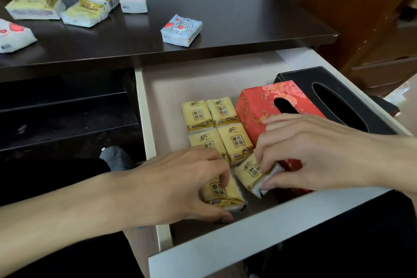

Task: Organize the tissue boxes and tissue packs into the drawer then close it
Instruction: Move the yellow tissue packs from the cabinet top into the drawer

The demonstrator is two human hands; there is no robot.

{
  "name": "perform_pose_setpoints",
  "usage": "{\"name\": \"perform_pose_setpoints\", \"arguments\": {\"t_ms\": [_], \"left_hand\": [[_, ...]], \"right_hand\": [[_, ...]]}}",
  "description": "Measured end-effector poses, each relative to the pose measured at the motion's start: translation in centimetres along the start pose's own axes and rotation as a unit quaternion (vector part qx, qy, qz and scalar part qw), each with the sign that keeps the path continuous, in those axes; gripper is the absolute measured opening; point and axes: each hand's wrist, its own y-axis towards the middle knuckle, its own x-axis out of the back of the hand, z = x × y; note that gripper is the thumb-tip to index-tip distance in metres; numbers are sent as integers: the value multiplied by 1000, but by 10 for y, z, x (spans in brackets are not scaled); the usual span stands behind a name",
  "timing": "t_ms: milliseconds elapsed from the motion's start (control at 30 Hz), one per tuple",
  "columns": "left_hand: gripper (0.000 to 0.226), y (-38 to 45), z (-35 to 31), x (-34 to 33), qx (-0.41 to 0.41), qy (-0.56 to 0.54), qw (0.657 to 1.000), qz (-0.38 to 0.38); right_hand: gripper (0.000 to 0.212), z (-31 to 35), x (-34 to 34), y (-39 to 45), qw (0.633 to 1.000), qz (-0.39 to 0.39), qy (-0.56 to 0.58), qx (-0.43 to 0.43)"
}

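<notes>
The white drawer [225,241] is standing pulled out in the lower right of the frame, below the front edge of the dark desk [225,7]. Along its right side a black tissue box [334,95] is sitting with its oval slot facing up, and a red floral tissue box [259,106] is lying against its left side. Left of the red box, four yellow tissue packs [216,128] are lying flat in two touching rows.

The left hand [180,185] is reaching in from the lower left of the frame, its fingers curled over a fifth yellow pack [220,194] near the drawer front, with the thumb under the near edge, pinching it. The right hand [316,153] is coming in from the right edge of the frame, its fingertips pinching a sixth yellow pack [250,174] that is tilting between the flat rows and the red box.

On the desk in the upper left of the frame, more packs are lying loose: a white pack with red hearts [13,36] at the left edge, a pale yellow pack [36,8], two yellow packs overlapping each other [92,7], and a white pack [133,0] just beside them. A blue pack [180,29] is lying apart, closer to the desk's front edge.
</notes>
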Motion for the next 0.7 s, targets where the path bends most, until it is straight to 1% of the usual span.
{"name": "perform_pose_setpoints", "arguments": {"t_ms": [67,133,233,333,400,433,467,500,533,567,633,667,700], "left_hand": [[49,0,-1,0,-2,17,1000,3],[49,0,-2,0,-1,29,1000,4],[54,1,-2,-2,9,38,999,5],[65,3,-2,-3,21,59,998,12],[66,2,-3,-2,18,66,998,18],[63,2,-3,0,15,65,998,19],[58,0,-2,3,12,68,998,15],[55,-1,0,7,10,79,997,8],[56,-2,2,10,10,100,995,-2],[61,-1,5,12,15,127,992,-8],[78,2,8,14,36,182,983,-3],[86,5,9,12,44,202,978,3],[92,8,8,9,47,214,976,9]], "right_hand": [[26,1,-5,-4,999,-27,25,-4],[29,1,-9,-6,999,-35,29,-10],[36,1,-7,-4,1000,14,-13,-8],[43,2,-2,-2,997,64,-36,2],[35,3,-2,-2,998,59,-34,-8],[26,4,-2,-2,999,44,-22,-24],[22,3,-4,-3,999,25,-14,-42],[29,1,-6,-2,998,8,-23,-57],[44,-2,-10,0,996,4,-45,-72],[62,-5,-12,4,993,16,-71,-92],[98,-9,-15,17,982,74,-109,-136],[108,-11,-16,25,975,102,-120,-153],[112,-12,-16,33,969,122,-141,-160]]}}
